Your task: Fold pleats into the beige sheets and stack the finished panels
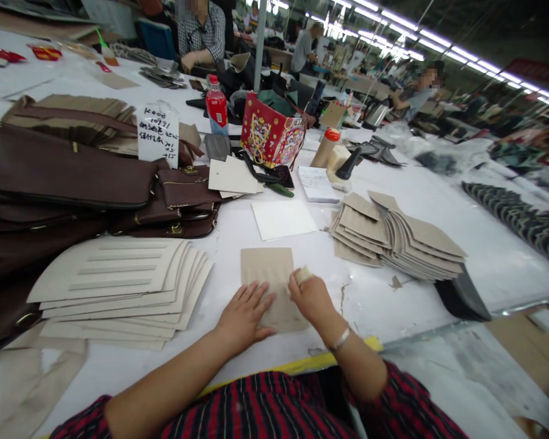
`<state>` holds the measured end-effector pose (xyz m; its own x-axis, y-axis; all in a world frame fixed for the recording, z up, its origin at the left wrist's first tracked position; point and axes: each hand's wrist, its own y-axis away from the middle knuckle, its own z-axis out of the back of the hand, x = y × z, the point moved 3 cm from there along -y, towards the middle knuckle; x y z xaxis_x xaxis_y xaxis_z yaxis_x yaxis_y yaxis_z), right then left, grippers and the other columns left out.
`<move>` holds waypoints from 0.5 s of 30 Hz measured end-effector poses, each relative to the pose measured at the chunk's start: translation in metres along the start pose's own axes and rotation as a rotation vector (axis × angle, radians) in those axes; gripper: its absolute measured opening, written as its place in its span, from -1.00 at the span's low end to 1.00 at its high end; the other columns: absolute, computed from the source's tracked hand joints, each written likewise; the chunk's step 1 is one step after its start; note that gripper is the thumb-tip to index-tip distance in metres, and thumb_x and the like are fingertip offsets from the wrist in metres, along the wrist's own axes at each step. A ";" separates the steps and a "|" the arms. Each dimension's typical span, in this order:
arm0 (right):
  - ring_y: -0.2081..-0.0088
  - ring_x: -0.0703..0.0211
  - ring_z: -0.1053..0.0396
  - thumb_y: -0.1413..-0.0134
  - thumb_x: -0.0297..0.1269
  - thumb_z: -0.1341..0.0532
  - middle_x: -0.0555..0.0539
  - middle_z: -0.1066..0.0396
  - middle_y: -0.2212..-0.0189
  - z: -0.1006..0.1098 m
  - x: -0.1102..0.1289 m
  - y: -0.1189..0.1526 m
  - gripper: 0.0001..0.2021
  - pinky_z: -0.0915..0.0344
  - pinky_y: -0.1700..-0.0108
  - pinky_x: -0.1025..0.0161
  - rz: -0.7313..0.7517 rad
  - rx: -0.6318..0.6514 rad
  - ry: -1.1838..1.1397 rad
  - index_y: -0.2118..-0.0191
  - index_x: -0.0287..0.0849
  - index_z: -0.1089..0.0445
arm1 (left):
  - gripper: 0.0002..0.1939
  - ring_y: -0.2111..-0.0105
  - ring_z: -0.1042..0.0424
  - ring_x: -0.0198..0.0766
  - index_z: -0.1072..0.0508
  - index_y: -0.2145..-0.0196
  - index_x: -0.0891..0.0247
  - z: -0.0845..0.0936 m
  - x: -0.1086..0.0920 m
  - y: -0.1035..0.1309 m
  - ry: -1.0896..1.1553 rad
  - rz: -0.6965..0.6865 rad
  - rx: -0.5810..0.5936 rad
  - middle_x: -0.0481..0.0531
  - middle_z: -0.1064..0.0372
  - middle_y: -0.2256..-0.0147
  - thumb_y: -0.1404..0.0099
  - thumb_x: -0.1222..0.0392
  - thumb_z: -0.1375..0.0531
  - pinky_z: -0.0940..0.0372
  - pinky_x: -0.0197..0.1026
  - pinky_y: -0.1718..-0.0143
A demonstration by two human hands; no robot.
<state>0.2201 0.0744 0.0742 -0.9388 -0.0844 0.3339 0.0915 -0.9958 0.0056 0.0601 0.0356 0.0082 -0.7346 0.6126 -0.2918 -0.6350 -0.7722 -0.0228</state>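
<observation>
Panel (266,262), beige, rectangular, lies under an open, spread left hand (241,316); right hand (315,300) closes around a pale-yellow wad (304,275); firm, flat pressure should best prevent creasing.

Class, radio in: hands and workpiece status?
Left hand flat on tan sheet. Right hand pinching small pale pad at its right edge. Nothing lying on the sheet but hands.

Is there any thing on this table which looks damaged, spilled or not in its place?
I see no spill. Right of the right hand, the tabletop has a crack-like mark, perhaps damage. The brown stack is fanned unevenly; a dark piece juts out to the table edge.
</observation>
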 end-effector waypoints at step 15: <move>0.47 0.23 -0.38 -0.16 -0.26 0.05 -0.10 -0.41 0.56 -0.003 0.001 0.020 -0.71 -0.18 0.42 0.38 0.026 -0.003 -0.026 0.34 -0.28 -0.36 | -0.22 -0.19 0.11 0.04 -0.06 -0.17 0.13 0.002 0.003 -0.001 0.076 0.033 0.048 0.08 0.11 -0.21 -0.07 -0.27 -0.10 0.18 0.06 -0.14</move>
<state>0.2202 0.0541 0.0715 -0.9271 -0.1095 0.3583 0.1150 -0.9933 -0.0059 0.0583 0.0387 0.0090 -0.7360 0.5709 -0.3637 -0.6229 -0.7816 0.0337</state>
